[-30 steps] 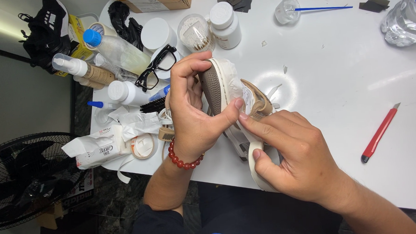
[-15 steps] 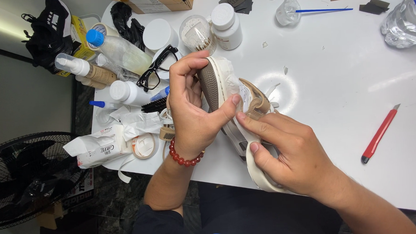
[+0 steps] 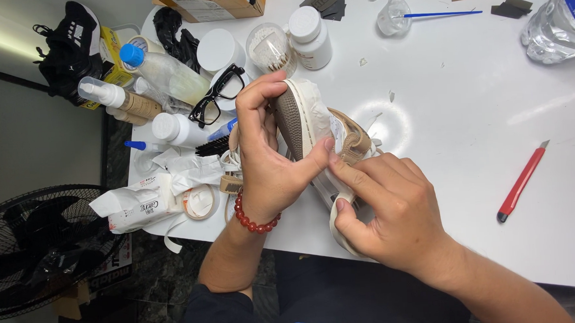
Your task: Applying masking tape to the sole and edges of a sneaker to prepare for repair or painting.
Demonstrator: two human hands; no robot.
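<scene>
At the frame's centre, the left hand [image 3: 268,162] grips a tan-and-white sneaker [image 3: 312,125] tipped on its side, fingers wrapped over the sole, thumb on its upper. The right hand [image 3: 390,209] pinches white masking tape [image 3: 338,211] against it. A red utility knife [image 3: 521,182] lies at right.

You are seeing a red utility knife [image 3: 521,182] lying beside you, black-framed glasses [image 3: 218,95] resting among white plastic bottles [image 3: 309,28].
</scene>
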